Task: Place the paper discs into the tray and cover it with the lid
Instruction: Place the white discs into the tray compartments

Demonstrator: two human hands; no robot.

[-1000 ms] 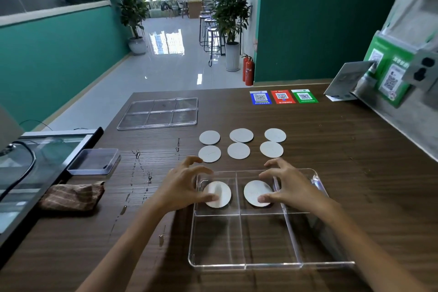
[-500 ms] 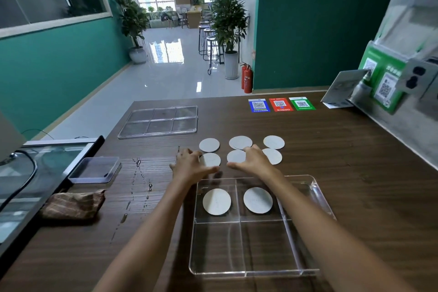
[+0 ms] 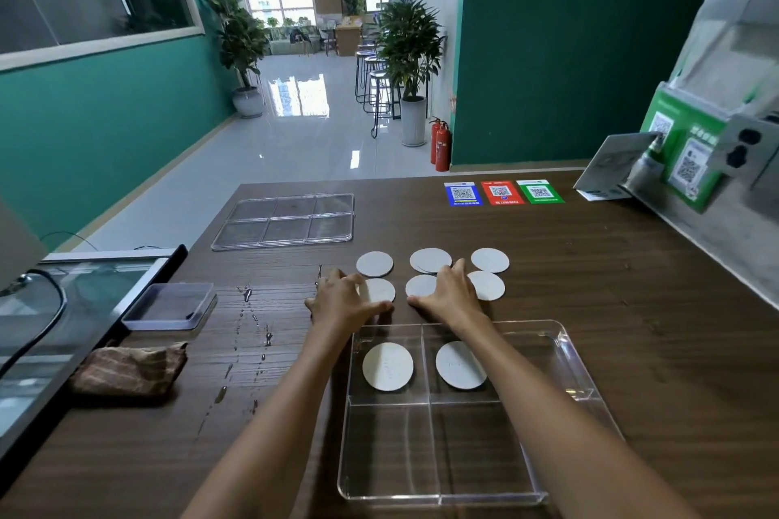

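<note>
A clear divided tray (image 3: 565, 354) lies near me on the wooden table. One white paper disc (image 3: 388, 366) sits in its far-left compartment, another (image 3: 460, 364) in the far-middle one. Several more discs lie in two rows beyond the tray. My left hand (image 3: 343, 299) rests on the near-left disc (image 3: 379, 290), fingers spread flat. My right hand (image 3: 453, 291) lies flat over the near-middle disc (image 3: 421, 285). The clear lid (image 3: 286, 220) lies far left on the table.
A small clear box (image 3: 170, 305) and a folded brown cloth (image 3: 126, 369) sit at the left. Water drops (image 3: 253, 333) streak the table beside them. Three QR cards (image 3: 501, 192) lie at the far edge. A wall with a socket runs along the right.
Both hands left the two discs in the tray and reached forward onto the near row of loose discs, where they now lie.
</note>
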